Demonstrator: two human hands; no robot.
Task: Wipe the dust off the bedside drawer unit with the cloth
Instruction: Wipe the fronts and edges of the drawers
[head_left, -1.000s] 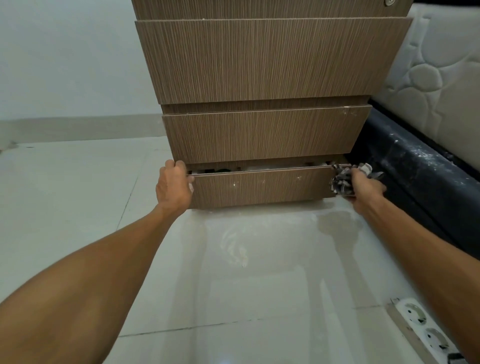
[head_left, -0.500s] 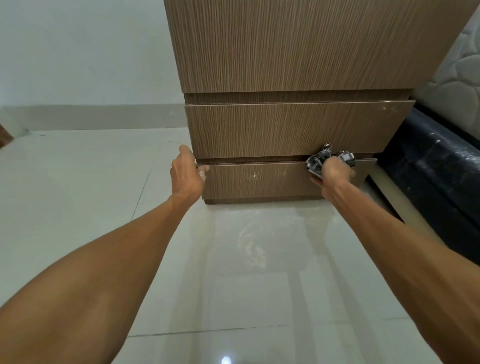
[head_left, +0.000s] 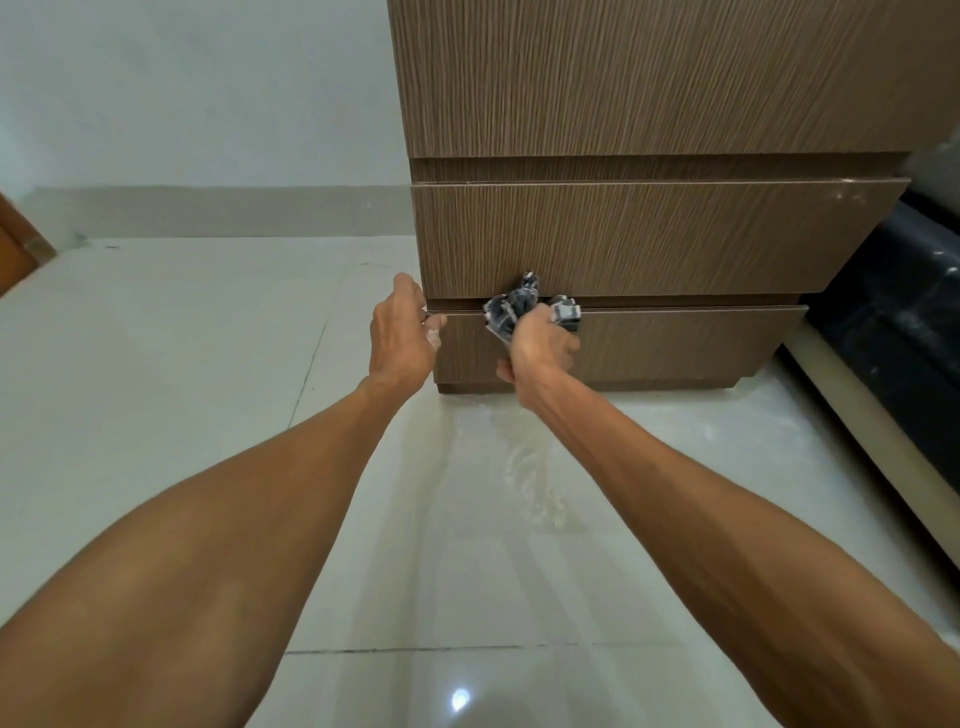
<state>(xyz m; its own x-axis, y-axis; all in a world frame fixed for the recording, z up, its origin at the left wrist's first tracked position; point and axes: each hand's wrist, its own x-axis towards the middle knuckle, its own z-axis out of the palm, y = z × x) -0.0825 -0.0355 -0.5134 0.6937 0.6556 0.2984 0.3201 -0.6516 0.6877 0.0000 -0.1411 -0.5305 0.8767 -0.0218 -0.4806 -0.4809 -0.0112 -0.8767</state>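
Note:
The brown wood-grain bedside drawer unit (head_left: 649, 239) stands on the floor ahead of me. Its bottom drawer (head_left: 675, 345) is nearly flush with the ones above. My right hand (head_left: 540, 348) grips a crumpled grey, black and white cloth (head_left: 514, 306) and holds it against the top edge of the bottom drawer, left of its middle. My left hand (head_left: 402, 332) holds the left end of that drawer front, thumb at the top corner. White dust specks mark the middle drawer's upper right corner.
Glossy white floor tiles (head_left: 182, 364) spread to the left and toward me. A dark, dusty bed base (head_left: 893, 332) flanks the unit on the right. A white wall (head_left: 197, 104) runs behind. A brown wooden edge (head_left: 15, 249) shows at far left.
The bottom drawer was pushed in from open to nearly closed. My right hand with the cloth slid left along the drawer's top edge from its right end. The view shifted left.

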